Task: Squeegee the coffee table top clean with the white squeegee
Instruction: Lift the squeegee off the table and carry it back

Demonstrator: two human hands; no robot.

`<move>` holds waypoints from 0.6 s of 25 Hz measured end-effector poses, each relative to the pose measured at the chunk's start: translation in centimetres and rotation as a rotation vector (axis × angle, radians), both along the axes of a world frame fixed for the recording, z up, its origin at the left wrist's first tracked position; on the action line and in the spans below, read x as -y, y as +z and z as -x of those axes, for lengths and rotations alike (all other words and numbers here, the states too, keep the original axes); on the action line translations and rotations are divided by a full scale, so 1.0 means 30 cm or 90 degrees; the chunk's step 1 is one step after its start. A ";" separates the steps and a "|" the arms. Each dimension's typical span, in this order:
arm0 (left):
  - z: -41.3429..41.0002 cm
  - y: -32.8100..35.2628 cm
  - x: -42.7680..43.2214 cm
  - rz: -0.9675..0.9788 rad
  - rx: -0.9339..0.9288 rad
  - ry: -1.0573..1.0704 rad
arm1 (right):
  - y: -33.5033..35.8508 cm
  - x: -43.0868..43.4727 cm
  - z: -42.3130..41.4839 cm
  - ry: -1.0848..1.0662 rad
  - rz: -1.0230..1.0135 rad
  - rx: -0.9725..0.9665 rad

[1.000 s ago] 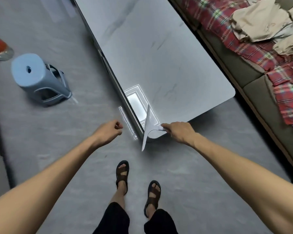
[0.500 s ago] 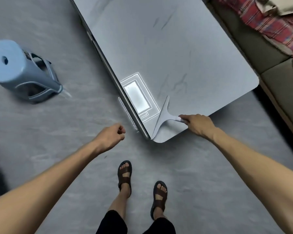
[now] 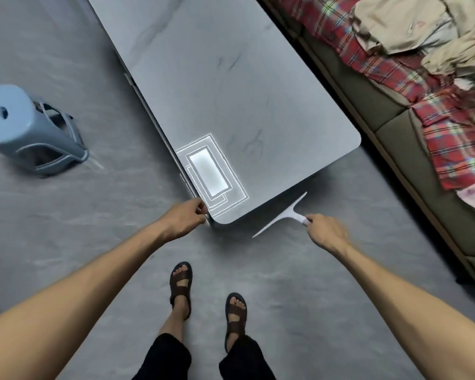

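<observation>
In the head view, the grey marbled counter (image 3: 231, 91) is seen stretching away from the person, with a bright rectangular reflection (image 3: 209, 171) on its top by the near left corner. The white squeegee (image 3: 281, 216) is held off the counter, just beyond its near short edge and above the floor (image 3: 93, 215), with the blade roughly parallel to that edge. Its handle is gripped by the right hand (image 3: 325, 229). The left hand (image 3: 183, 218) is set with curled fingers against the counter's near left corner; whether the edge is actually grasped cannot be told. A blue stool (image 3: 19, 127) is seen well left of the counter, and a sofa (image 3: 392, 135) with a plaid blanket (image 3: 450, 149) just right of it.
</observation>
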State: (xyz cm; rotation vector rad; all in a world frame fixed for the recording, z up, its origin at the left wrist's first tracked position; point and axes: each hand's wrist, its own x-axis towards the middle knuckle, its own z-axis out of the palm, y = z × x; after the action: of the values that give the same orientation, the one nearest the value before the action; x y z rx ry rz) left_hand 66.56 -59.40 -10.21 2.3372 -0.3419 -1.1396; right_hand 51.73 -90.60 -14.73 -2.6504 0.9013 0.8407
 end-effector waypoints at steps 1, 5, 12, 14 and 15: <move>0.029 0.045 -0.013 0.012 0.006 0.003 | 0.040 -0.034 0.013 -0.046 -0.068 0.014; 0.156 0.228 -0.175 0.035 0.030 0.098 | 0.236 -0.293 0.006 -0.347 -0.524 0.063; 0.594 0.452 -0.677 0.130 -0.110 0.386 | 0.483 -1.026 0.039 -0.312 -0.820 -0.145; 0.773 0.482 -0.850 0.134 -0.121 0.452 | 0.515 -1.262 0.124 -0.242 -0.825 -0.184; 0.869 0.491 -0.935 0.133 -0.127 0.483 | 0.522 -1.376 0.178 -0.209 -0.819 -0.198</move>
State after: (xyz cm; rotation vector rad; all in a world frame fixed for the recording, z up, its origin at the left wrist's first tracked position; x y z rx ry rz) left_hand 40.50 -31.34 4.51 1.8723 0.4470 -0.8789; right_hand 46.39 -49.34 0.92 -1.2585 0.5069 1.1898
